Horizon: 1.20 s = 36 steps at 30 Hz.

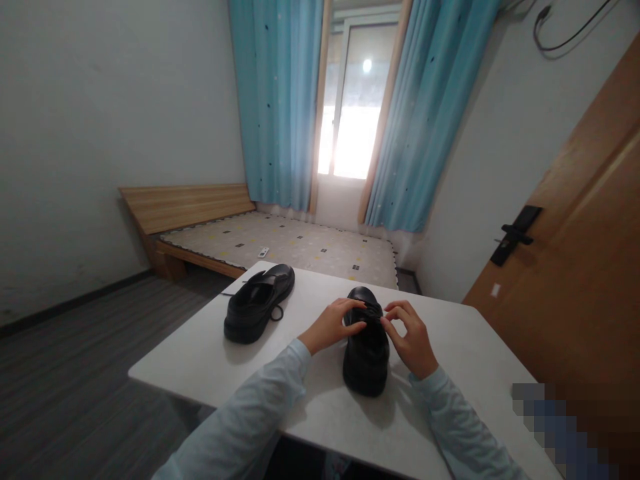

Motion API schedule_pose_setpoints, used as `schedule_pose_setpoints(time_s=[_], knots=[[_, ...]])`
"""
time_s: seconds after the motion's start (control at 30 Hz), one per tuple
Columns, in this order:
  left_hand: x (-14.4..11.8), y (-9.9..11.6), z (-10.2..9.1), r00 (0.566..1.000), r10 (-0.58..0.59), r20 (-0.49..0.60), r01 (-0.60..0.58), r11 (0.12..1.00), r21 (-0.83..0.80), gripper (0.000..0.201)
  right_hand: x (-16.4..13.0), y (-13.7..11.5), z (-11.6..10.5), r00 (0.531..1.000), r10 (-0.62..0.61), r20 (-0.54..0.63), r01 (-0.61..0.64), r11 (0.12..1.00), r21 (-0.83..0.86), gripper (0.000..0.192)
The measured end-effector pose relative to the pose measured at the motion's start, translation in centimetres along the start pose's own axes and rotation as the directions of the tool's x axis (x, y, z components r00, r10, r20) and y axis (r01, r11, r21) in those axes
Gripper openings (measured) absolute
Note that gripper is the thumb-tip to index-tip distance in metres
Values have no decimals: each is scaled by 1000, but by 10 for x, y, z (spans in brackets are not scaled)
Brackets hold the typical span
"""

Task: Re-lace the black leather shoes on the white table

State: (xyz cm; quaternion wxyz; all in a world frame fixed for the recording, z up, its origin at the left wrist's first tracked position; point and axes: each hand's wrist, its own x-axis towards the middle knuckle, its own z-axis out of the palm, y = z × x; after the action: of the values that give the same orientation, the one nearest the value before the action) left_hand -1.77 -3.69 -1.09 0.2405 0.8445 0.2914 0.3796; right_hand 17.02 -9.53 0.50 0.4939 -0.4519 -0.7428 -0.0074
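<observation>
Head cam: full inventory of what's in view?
shoe under the hands: 1, black, table centre, laces at top
second shoe: 1, black, table's left side, lace trailing
table: 1, white, foreground
bed: 1, wooden frame, patterned mattress, behind table
curtains: 2, turquoise, flanking window
door: 1, brown, black handle, right
left hand: 1, pale blue sleeve, fingers at laces
right hand: 1, pale blue sleeve, fingers at laces

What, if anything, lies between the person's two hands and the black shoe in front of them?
Nothing visible. The left hand and right hand already rest on the near shoe, fingers at its lace area. The other shoe lies apart to the left on the table.
</observation>
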Motion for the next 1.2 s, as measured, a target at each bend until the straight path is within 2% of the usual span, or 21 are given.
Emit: schedule_pose_setpoints(time_s=[0.13, 0.23, 0.37, 0.47, 0.63, 1.2], knots=[[0, 0, 0, 1000, -2, 5, 2, 1000, 2, 38, 2, 1, -6, 998, 51, -45, -48, 996, 69, 15], [0, 0, 0, 1000, -8, 12, 7, 1000, 5, 38, 3, 5, -9, 990, 135, -51, -123, 975, 184, 16], [-1, 1, -1, 1000, -16, 17, 16, 1000, -2, 38, 3, 7, -10, 965, 259, -29, -229, 895, 382, 17], [-1, 1, -1, 1000, -19, 18, 20, 1000, -1, 38, 4, 6, -12, 952, 307, -13, -261, 831, 492, 18], [0, 1, -1, 999, -22, 27, 23, 1000, -15, 38, 5, 9, -15, 929, 369, -32, -273, 742, 612, 18], [0, 4, -2, 1000, -1, 8, 1, 1000, -13, 36, 9, 10, -18, 889, 454, -56, -226, 543, 808, 14]])
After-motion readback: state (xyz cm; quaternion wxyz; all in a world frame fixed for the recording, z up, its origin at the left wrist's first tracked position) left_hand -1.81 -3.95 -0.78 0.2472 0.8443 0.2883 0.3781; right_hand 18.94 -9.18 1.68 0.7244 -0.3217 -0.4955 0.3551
